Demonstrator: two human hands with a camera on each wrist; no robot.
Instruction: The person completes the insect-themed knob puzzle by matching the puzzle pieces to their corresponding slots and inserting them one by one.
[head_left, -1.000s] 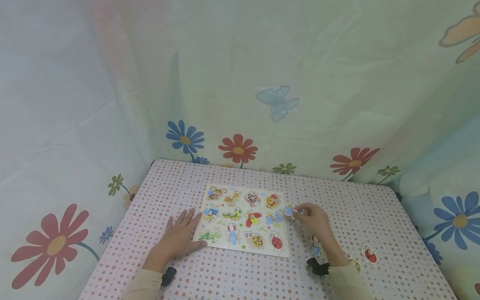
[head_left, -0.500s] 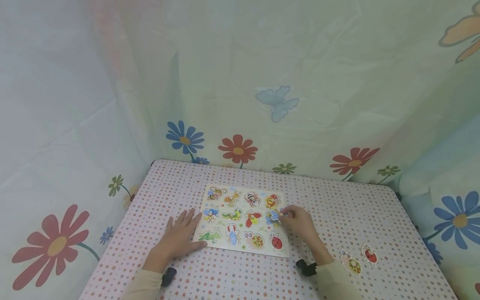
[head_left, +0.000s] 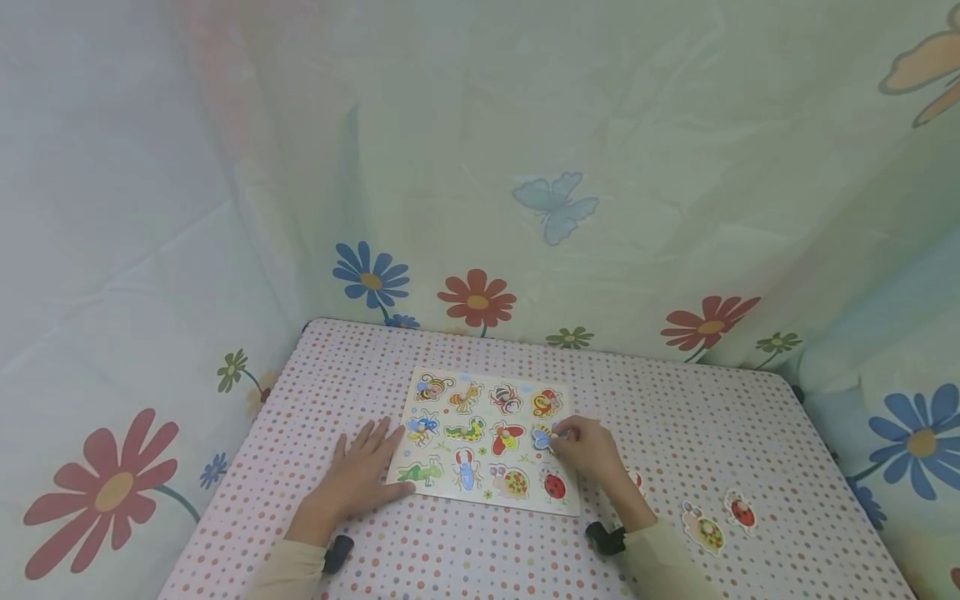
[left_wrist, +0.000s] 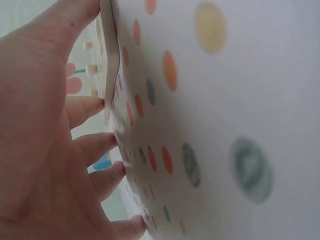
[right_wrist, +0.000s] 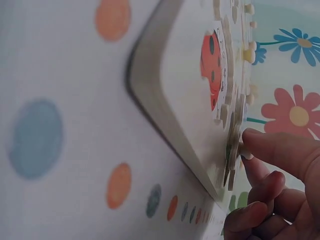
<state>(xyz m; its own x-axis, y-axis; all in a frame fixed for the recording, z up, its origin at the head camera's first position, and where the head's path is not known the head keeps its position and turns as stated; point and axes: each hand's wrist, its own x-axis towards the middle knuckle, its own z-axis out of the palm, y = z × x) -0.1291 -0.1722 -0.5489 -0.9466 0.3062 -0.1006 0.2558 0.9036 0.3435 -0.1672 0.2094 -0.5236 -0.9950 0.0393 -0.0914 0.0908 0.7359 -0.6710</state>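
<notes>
An insect puzzle board (head_left: 450,492) lies on the dotted table. My left hand (head_left: 365,469) rests with spread fingers at its left edge, the thumb on the lower left corner; the left wrist view shows the fingertips on the cloth beside the board's side. With thumb and fingertips my right hand (head_left: 595,448) pinches the peg of a blue-winged puzzle piece (head_left: 542,437), at the right end of the middle row. In the right wrist view the puzzle piece (right_wrist: 235,150) stands slightly proud of the board; whether it sits in its recess I cannot tell.
To the right lie a loose snail piece (head_left: 703,529) and a loose ladybug piece (head_left: 741,511). Another piece (head_left: 636,481) is partly hidden behind the right wrist. Flowered curtains (head_left: 450,167) stand behind and beside the table (head_left: 480,558).
My right hand has moved left from beside the board to above its right side, carrying the blue-winged piece onto the middle row. The left hand stays in place.
</notes>
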